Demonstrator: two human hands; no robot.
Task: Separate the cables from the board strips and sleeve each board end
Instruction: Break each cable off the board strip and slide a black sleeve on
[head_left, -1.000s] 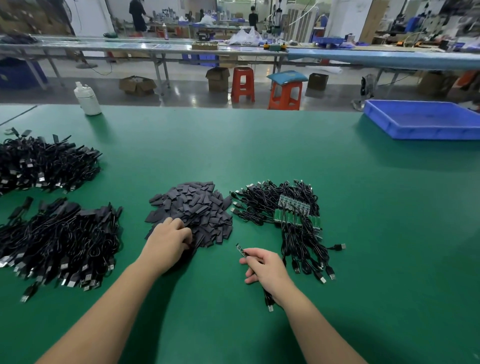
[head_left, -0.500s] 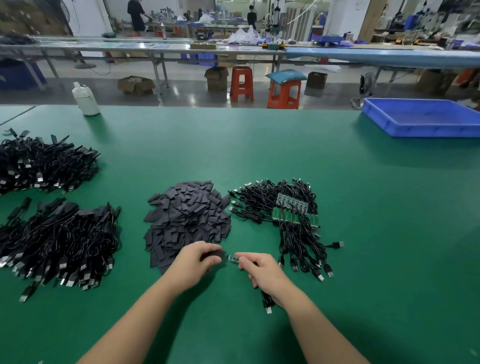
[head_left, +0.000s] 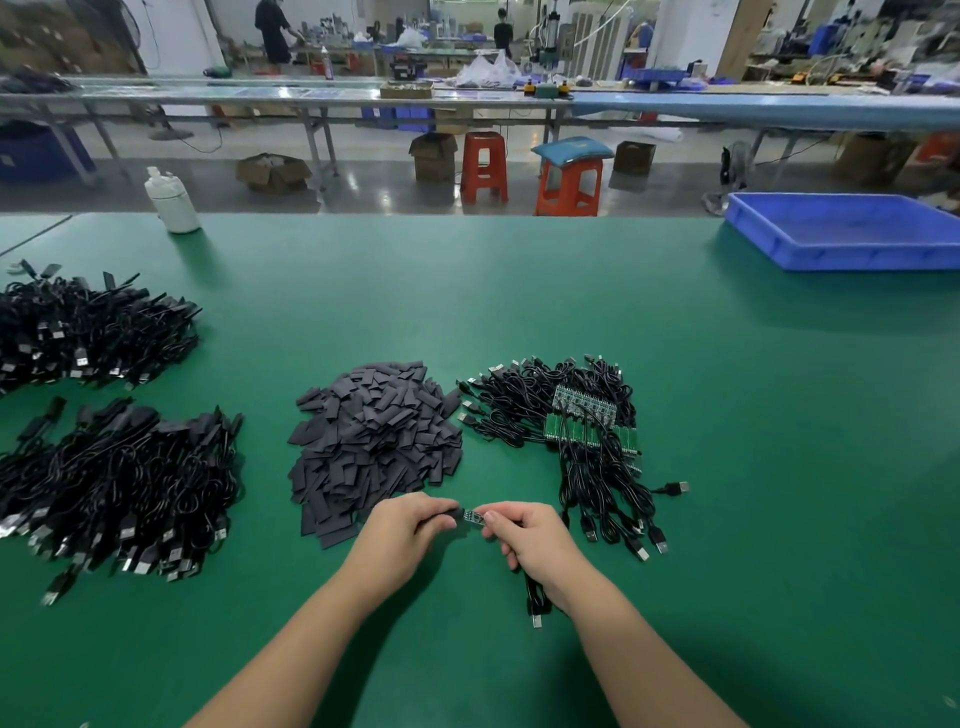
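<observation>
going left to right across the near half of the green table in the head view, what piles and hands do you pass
finished cable pile → pile of black sleeves → left hand → small board → right hand → cables on board strips

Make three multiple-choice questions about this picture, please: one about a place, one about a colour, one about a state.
1. Where does the pile of black sleeves lie?
A. inside the crate
B. between the left cable heaps and the bundle of cables with green boards
C. on a stool

2. What colour is the plastic crate at the far right?
A. blue
B. red
C. white

3. What is the right hand doing?
A. lying flat on the table
B. reaching for the white bottle
C. pinching a small board

Answers: B, the sleeves lie in the middle; A, its walls are blue; C, fingertips grip the board while the left hand holds a sleeve at its tip.
</observation>
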